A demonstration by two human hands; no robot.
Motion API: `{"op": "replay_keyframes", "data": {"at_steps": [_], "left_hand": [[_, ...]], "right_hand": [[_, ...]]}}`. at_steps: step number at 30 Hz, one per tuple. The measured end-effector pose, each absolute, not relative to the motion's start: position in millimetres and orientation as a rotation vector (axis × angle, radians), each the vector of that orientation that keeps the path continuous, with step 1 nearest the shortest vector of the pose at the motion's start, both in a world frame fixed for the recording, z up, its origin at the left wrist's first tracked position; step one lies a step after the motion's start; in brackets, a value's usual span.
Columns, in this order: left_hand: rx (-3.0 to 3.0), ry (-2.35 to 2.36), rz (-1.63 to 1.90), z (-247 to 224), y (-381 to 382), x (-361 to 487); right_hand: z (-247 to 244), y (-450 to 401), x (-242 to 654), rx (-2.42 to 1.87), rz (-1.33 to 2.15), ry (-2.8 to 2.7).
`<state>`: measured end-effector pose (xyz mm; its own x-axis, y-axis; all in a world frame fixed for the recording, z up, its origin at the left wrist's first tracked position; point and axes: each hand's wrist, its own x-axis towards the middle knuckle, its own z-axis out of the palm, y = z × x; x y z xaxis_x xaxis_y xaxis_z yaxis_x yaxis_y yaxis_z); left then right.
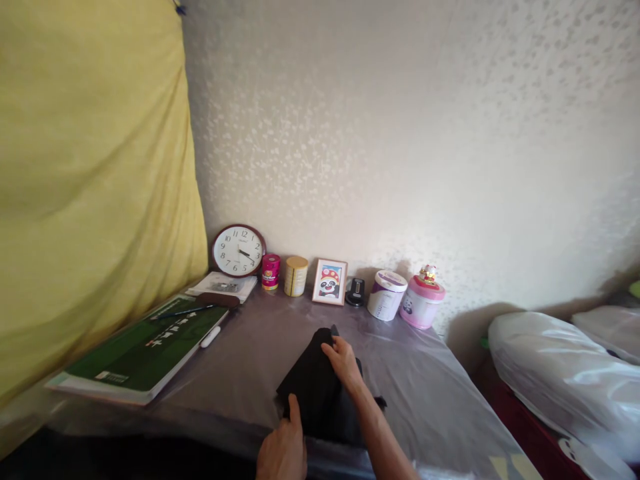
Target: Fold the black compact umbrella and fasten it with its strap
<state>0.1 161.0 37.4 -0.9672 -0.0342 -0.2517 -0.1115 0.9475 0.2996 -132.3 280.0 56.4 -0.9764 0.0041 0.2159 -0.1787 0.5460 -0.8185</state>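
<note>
In front of me at the near edge of the table (240, 367) lies a black cloth item (320, 380), partly folded; its exact kind does not show. My right hand (345, 363) grips its far upper corner, thumb on top and fingers curled at the edge. At the lower left edge, my left hand (287, 440) has its thumb laid on the fabric, the other fingers curled in below it. A short dark end of the item sticks out to the right of my right wrist.
Along the wall stand a clock (239, 250), a pink tin (271, 272), a yellow canister (296, 276), a panda picture frame (330, 282), a black device (355, 292), a white-purple tub (387, 295) and a pink jar (423, 303). A green book (145, 347) lies left, beside a white marker (210, 337).
</note>
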Motion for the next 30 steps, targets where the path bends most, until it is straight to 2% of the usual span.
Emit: {"op": "replay_keyframes", "data": {"at_steps": [10, 16, 21, 27, 30], "left_hand": [[-0.109, 2.818, 0.485, 44, 160, -3], [-0.045, 2.918, 0.447, 44, 145, 9], [0.088, 2.998, 0.450, 45, 146, 6], [0.221, 2.915, 0.504, 32, 157, -10], [0.184, 2.868, 0.510, 30, 158, -12]], "right_hand": [[42, 250, -140, 0.095, 1.094, -2.877], [50, 246, -127, 0.420, 1.196, -2.932], [52, 246, -119, 0.610, 1.078, -2.893], [55, 252, -111, 0.864, 1.185, -2.842], [57, 259, -97, 0.979, 1.105, -2.721]]}}
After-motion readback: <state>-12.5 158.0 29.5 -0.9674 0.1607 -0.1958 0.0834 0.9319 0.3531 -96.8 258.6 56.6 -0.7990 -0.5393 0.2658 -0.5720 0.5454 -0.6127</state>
